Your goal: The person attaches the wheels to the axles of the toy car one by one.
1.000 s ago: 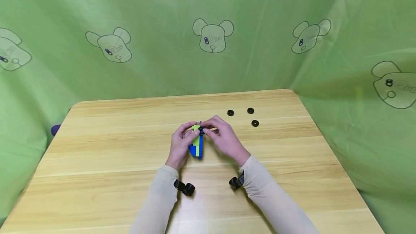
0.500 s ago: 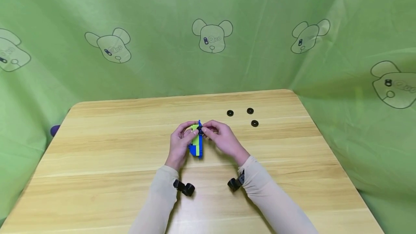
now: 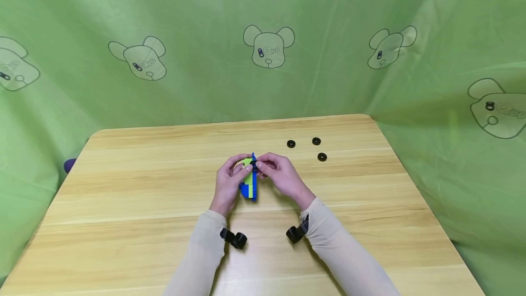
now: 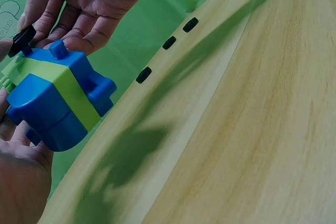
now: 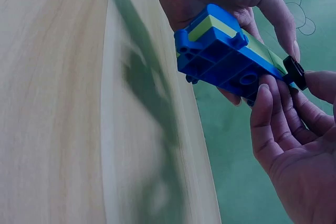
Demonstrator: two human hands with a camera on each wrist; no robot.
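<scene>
A blue and lime-green toy car body (image 3: 248, 179) of building blocks is held in my left hand (image 3: 226, 184), off the table. In the right wrist view its hollow blue underside (image 5: 220, 69) faces the camera, and my right hand's fingertips touch it. A black toy wheel (image 5: 295, 72) sits against a peg on the body's side, near the far end. My right hand (image 3: 284, 179) pinches this wheel, and the left thumb touches its edge. Whether the wheel is fully seated cannot be told. Blue pegs (image 4: 59, 50) stick out from the body.
Three more black wheels lie on the wooden table (image 3: 144, 186) at the back right: a left one (image 3: 291, 144), a far one (image 3: 316, 141) and a near one (image 3: 322, 156). A green curtain (image 3: 197, 86) hangs behind and beside the table.
Both hands stay nearly in place around the car body and wheel. My right hand's fingers have shifted slightly down and closer to the body. The three loose wheels have not moved.
</scene>
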